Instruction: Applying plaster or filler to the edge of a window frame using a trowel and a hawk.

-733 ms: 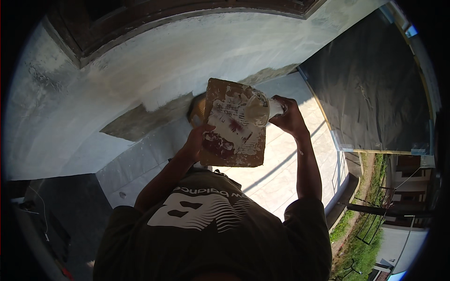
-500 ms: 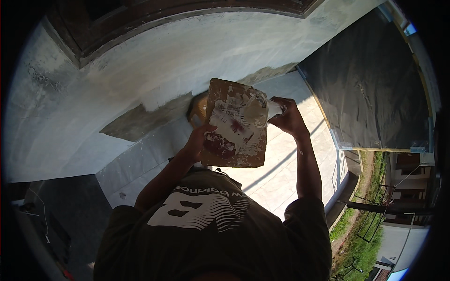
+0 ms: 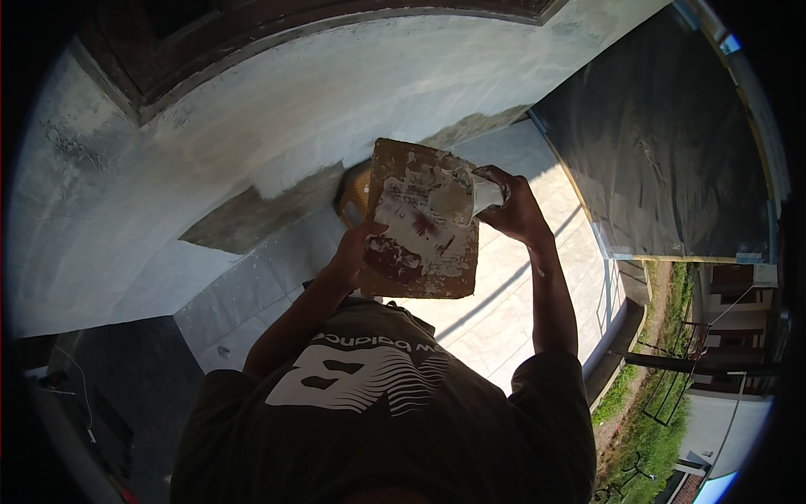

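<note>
A rectangular brown board (image 3: pixel 424 281), smeared with whitish putty and a dark red stain, is held up in front of my chest. My left hand (image 3: pixel 357 248) grips its left edge, with the thumb on top and the other fingers hidden underneath. At the board's right edge, my right hand (image 3: pixel 514 206) is closed round a pale putty knife (image 3: pixel 487 194), whose handle is mostly hidden in the fingers. The blade is over the right side of the board, beside a round patch of putty (image 3: pixel 451 200); whether it touches the putty I cannot tell.
A whitish plastered wall (image 3: pixel 277 109) with bare grey patches runs across the far side, below a dark wooden frame (image 3: pixel 138 92). An orange-brown object (image 3: pixel 355 191) stands behind the board. Pale tiles (image 3: pixel 504 311) cover the floor. Dark sheeting (image 3: pixel 655 160) hangs at right, near grass (image 3: pixel 646 420).
My right hand has turned the putty knife, so more of its pale blade faces up. It has shifted slightly left over the board, while my left hand and the board stay nearly still.
</note>
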Available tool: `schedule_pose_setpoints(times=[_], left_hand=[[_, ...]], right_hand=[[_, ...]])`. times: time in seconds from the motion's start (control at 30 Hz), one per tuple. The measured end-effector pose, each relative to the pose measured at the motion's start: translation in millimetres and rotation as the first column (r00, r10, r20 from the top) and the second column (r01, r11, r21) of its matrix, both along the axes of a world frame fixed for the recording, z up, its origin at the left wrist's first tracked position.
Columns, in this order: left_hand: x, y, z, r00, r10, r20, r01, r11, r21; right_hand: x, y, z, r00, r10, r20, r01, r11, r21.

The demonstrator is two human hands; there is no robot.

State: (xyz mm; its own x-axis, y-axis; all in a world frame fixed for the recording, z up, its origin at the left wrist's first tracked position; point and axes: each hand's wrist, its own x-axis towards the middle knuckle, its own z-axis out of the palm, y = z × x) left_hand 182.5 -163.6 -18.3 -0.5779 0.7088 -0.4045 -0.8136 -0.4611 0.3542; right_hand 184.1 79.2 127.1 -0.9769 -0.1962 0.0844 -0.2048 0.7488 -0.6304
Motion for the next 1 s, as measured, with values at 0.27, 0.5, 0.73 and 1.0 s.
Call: schedule_pose_setpoints(times=[0.27, 0.5, 0.73, 1.0], left_hand=[[0.0, 1.7, 2.8, 1.0, -0.014, 0.001, 0.014, 0.999, 0.036], [-1.0, 2.1, -5.0, 1.0, -0.015, 0.025, 0.014, 1.0, 0.028], [-1.2, 2.9, -0.7, 1.0, -0.022, 0.014, 0.021, 1.0, 0.013], [0.5, 5.6, 4.2, 1.0, 0.005, -0.021, -0.005, 1.0, -0.018]], right_hand=[[0.6, 16.6, -15.8, 0.999, -0.037, 0.035, 0.034, 0.996, 0.088], [1.7, 19.5, -18.6, 0.997, -0.076, 0.034, 0.077, 0.997, -0.024], [3.7, 18.4, -15.4, 0.997, -0.075, 0.011, 0.075, 0.997, -0.003], [4.9, 15.2, -4.0, 0.998, -0.049, -0.029, 0.046, 0.996, -0.081]])
